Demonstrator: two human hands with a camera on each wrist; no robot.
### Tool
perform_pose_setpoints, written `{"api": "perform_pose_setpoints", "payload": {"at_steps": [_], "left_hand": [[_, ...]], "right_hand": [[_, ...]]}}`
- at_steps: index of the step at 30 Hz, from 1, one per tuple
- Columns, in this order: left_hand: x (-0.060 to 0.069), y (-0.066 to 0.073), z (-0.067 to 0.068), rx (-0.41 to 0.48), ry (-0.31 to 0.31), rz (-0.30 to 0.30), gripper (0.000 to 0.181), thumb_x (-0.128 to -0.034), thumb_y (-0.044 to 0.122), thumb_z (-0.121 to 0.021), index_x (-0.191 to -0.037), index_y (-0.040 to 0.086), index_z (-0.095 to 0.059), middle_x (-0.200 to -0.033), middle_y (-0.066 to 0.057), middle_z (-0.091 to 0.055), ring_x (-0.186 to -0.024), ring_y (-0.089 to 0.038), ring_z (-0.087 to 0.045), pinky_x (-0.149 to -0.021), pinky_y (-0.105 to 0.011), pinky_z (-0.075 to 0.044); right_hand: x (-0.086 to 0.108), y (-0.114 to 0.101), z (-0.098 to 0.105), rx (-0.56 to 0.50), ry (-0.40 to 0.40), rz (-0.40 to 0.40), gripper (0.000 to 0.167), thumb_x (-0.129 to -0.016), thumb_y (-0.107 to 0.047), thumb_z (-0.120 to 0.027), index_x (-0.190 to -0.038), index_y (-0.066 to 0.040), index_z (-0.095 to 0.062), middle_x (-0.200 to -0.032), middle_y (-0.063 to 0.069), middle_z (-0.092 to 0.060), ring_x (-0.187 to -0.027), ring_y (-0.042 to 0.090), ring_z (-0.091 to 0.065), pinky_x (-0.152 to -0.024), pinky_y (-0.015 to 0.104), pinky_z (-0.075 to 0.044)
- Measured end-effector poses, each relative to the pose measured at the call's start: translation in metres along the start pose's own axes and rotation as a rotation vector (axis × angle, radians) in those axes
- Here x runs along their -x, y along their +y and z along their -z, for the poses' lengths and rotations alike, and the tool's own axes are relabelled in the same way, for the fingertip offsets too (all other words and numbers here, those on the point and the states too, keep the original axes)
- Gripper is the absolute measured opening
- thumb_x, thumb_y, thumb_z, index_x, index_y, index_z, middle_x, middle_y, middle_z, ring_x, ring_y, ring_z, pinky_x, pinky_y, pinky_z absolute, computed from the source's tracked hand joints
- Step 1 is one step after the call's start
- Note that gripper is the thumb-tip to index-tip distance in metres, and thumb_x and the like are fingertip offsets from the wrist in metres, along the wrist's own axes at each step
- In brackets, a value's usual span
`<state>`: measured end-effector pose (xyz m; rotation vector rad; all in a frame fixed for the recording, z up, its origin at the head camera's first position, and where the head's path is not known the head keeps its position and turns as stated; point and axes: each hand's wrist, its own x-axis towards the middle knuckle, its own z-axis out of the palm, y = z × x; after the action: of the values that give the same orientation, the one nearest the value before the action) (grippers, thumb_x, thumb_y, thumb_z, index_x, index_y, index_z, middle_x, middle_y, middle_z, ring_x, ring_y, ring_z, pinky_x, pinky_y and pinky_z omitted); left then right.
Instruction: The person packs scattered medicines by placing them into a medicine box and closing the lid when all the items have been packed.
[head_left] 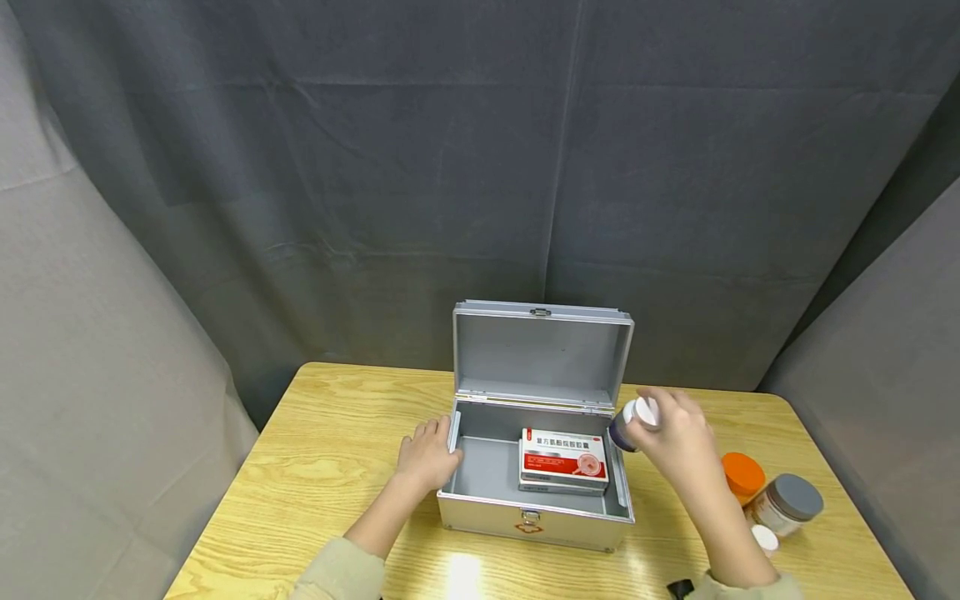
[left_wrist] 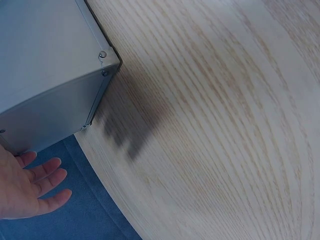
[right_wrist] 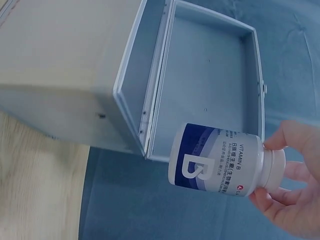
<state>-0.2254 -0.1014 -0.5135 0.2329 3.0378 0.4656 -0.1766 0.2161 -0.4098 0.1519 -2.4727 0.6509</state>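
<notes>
While left hand [head_left: 429, 457] touches case [head_left: 487, 515], right fingers [right_wrist: 284, 137] pinch bottle [right_wrist: 220, 160], forearm [head_left: 723, 525] slanted

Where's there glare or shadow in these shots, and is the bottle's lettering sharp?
Head: a white glare patch on the table before the case; left wrist: a soft, finger-shaped shadow there; right wrist: larger lettering on the bottle reads clearly.

Pale khaki sleeves [head_left: 341, 573], bare forearms [head_left: 389, 515], bare fingers [left_wrist: 53, 181]
</notes>
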Motion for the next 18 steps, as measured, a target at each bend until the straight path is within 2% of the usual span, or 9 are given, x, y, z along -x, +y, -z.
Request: {"api": "perform_pose_setpoints", "payload": {"at_steps": [7, 18], "left_hand": [[0.000, 0.000, 0.000, 0.009, -0.007, 0.001, 0.057, -0.0853, 0.034, -0.048, -0.133, 0.005, -0.037, -0.129, -0.017, -0.045, -0.122, -0.036, -0.039, -0.093, -0.056, -0.033], [0.001, 0.000, 0.001, 0.008, -0.012, 0.000, 0.057, -0.0858, 0.034, -0.048, -0.134, 0.005, -0.036, -0.130, -0.018, -0.045, -0.123, -0.037, -0.038, -0.094, -0.056, -0.033]], "right_hand": [[0.000, -0.012, -0.009, -0.042, -0.024, 0.044, 0.036, -0.063, -0.007, -0.070, -0.098, -0.001, -0.065, -0.092, 0.021, -0.061, -0.081, 0.038, -0.056, -0.060, 0.051, -0.045], [0.004, -0.022, -0.021, -0.049, -0.142, 0.059, 0.037, -0.065, -0.009, -0.071, -0.101, -0.001, -0.064, -0.098, 0.022, -0.061, -0.090, 0.039, -0.056, -0.068, 0.054, -0.046]]}}
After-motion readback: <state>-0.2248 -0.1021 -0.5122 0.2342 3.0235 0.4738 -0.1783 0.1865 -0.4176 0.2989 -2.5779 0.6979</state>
